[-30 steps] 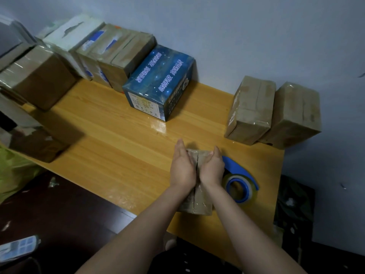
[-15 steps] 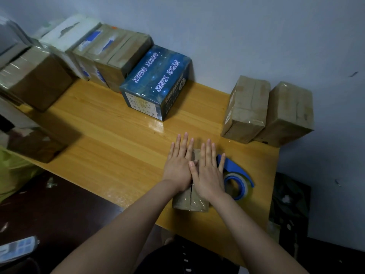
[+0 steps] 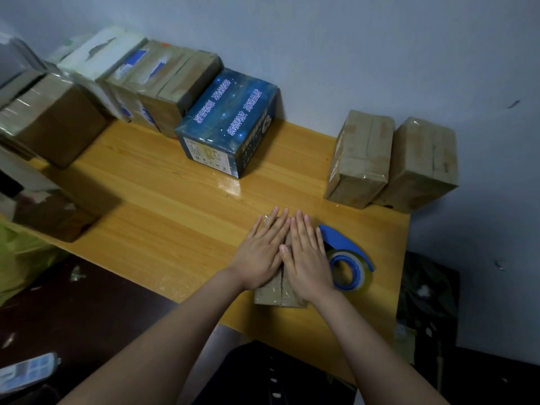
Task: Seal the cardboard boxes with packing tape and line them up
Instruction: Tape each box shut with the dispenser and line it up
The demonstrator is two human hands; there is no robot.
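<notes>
Head view, the only view supplied. The left hand [image 3: 261, 252] and the right hand [image 3: 306, 258] are lying flat, side by side, on top of a small cardboard box [image 3: 277, 296] in the lower centre of the frame. The box is sitting near the front edge of the counter [image 3: 163, 200]. The fingers [image 3: 273, 222] are straight and close together, pressing down and gripping nothing. Glossy clear tape is showing on the box's near face, over a centre seam.

Judgement: the tape is being smoothed down. To do it well, the palms should be working outward from the seam and over the box edges, driving out bubbles. Pressure should be going straight down, so the box is not sliding toward the counter's edge.

A blue tape dispenser [image 3: 347, 258] is lying just right of the right hand; whether they are touching cannot be told. A row of boxes [image 3: 163, 83] is standing along the wall at upper left, ending in a blue printed box [image 3: 228, 127]. Two brown boxes [image 3: 362, 153] are standing together at upper right, well apart from that row.

Not verifiable: the hands are hiding the box top and the tape's far end. The boxes at the left edge are cut off and blurred.
</notes>
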